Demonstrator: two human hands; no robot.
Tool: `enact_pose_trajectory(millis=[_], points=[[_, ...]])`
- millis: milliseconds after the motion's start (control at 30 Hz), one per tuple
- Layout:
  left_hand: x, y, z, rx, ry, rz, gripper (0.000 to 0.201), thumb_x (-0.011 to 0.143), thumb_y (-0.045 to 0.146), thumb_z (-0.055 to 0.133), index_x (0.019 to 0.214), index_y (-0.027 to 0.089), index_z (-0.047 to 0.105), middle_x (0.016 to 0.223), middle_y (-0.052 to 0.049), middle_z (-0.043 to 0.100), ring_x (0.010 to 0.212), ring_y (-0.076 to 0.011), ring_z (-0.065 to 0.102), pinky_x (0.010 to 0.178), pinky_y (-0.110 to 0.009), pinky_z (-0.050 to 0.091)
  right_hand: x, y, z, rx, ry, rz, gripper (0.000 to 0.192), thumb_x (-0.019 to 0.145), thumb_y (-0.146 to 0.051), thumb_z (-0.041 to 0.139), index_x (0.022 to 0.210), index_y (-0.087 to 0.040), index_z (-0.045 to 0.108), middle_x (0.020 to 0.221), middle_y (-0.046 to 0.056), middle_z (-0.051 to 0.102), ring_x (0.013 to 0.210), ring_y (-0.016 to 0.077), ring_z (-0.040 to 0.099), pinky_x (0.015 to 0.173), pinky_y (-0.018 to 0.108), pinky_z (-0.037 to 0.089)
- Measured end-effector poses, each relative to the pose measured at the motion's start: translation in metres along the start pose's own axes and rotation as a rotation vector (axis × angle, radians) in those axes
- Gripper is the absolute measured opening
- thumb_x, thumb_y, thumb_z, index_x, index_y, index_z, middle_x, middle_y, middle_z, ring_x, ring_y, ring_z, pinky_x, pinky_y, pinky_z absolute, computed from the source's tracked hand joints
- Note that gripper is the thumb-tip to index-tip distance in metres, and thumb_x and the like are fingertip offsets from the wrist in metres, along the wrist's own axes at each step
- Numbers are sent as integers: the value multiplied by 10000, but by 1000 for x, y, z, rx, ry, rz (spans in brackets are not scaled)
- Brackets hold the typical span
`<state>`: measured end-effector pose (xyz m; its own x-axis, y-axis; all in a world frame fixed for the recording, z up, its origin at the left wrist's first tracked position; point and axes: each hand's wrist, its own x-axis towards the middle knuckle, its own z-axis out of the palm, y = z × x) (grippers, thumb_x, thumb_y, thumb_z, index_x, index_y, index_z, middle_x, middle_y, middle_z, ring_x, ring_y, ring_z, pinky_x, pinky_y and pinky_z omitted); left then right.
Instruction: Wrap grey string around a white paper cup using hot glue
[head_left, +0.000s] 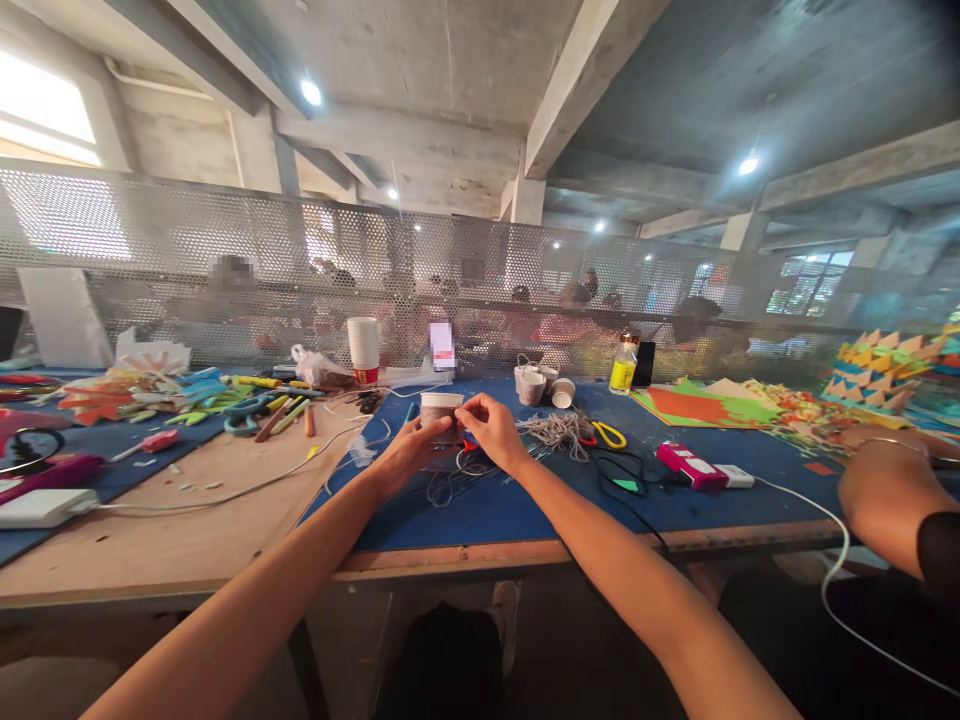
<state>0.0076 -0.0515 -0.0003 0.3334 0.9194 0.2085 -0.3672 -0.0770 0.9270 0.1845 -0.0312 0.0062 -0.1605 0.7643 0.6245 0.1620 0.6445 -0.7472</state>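
A paper cup [441, 400] with a white rim and a greyish wrapped-looking side stands in front of me over the blue mat. My left hand [411, 448] is closed around its near left side, thumb across the front. At the cup's right side, my right hand [491, 430] has thumb and fingertips pinched together; what lies between them is too small to make out. A tangle of grey cord [559, 432] lies to the right of my right hand, and loose dark strands are below it. Beyond the tangle sit several small cord-covered cups [531, 385], one tipped over.
Yellow-handled scissors [609, 435] and a pink device [690, 467] with a white cable lie rightward. A yellow-labelled bottle [623, 365], phone [442, 345] and cup stack [364, 348] stand along the mesh partition. A co-worker's arm [885, 490] reaches in at right.
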Motion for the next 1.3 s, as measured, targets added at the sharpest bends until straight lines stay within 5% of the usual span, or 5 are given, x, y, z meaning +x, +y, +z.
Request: enact_pose_trajectory(millis=[1300], points=[[-5,6,4,-30,-40,-37,320,859,300,762,1125,122,760,1097,-160,785,1035,-298,731,1003,-470,557,-1,-5,-2,5,-24,56,186,878,-396,652,819,-228,599,738,-8,702,713,179,696,721,299,544]])
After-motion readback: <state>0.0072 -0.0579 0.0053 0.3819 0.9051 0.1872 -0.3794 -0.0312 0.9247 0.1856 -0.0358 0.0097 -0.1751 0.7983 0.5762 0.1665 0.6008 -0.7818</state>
